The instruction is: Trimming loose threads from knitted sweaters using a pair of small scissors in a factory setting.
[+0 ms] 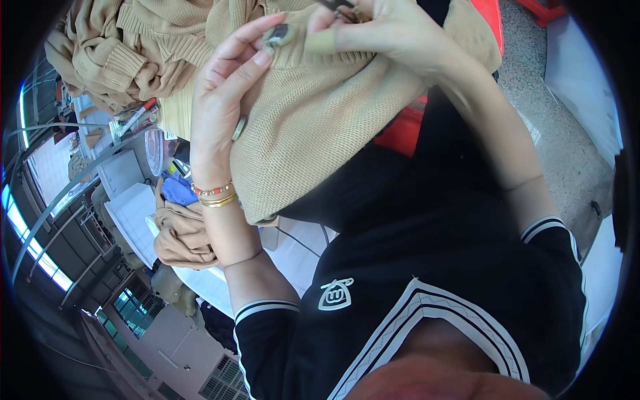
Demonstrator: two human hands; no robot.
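Note:
A tan knitted sweater [313, 133] lies across my lap and the table edge. My left hand [223, 83] pinches a grey-brown button [279, 35] at its ribbed edge between thumb and fingers. Just right of it, my right hand [380, 33] is closed around a small dark metal tool [339, 5], cut off by the top of the picture, so its kind is unclear. A yellowish cover [322, 41] wraps the right thumb, which is slightly blurred. Another pale button [239, 128] shows on the sweater near my left wrist.
More tan knitwear [133, 53] is heaped at the far left. A red-capped marker [139, 115] lies near it. Left of my forearm are a folded tan garment [183, 233] and a blue cloth [179, 190]. Something red [400, 130] shows beneath the sweater; speckled floor [527, 73] lies right.

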